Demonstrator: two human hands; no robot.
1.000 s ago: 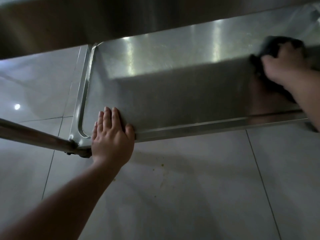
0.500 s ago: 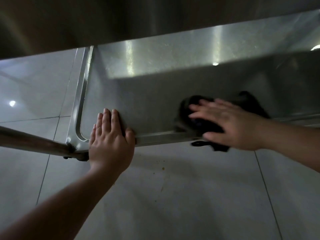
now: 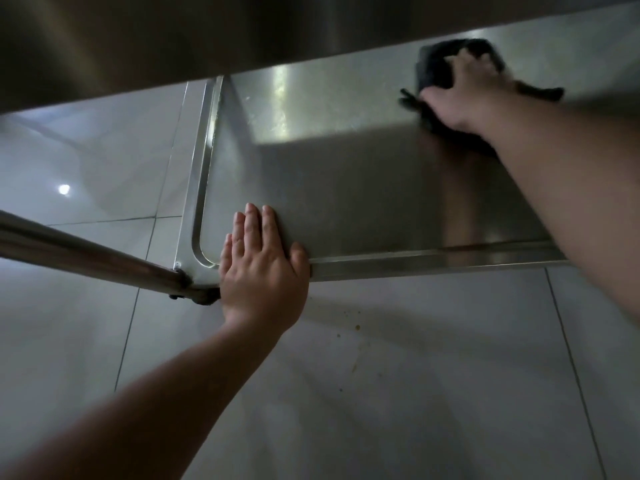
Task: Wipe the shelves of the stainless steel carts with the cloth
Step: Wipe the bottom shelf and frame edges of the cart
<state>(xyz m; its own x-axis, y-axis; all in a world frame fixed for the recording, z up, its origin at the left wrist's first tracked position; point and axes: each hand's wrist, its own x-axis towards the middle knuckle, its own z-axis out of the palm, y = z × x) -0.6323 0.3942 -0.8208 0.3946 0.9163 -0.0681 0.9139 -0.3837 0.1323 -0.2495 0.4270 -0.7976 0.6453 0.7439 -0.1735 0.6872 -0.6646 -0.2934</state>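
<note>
I am looking down at a gray tiled floor (image 3: 398, 393) with a few small brown spots on it. Over the floor is the bottom shelf (image 3: 346, 174) of a stainless steel cart. The shelf is a shallow shiny tray with a raised rim, and only the cloth is lying in it. Another steel shelf (image 3: 173, 36) is hanging dark above it. A round cart leg (image 3: 86, 252) is joining the shelf's near left corner.

My right arm is reaching far across the shelf. My right hand (image 3: 464, 95) is pressing down on the dark cloth (image 3: 433, 69) at the far right of the shelf, with fingers bending over it and holding it.

My left hand (image 3: 261, 268) is lying flat on the near rim by the corner. Its fingers are straight and close together, gripping nothing.
</note>
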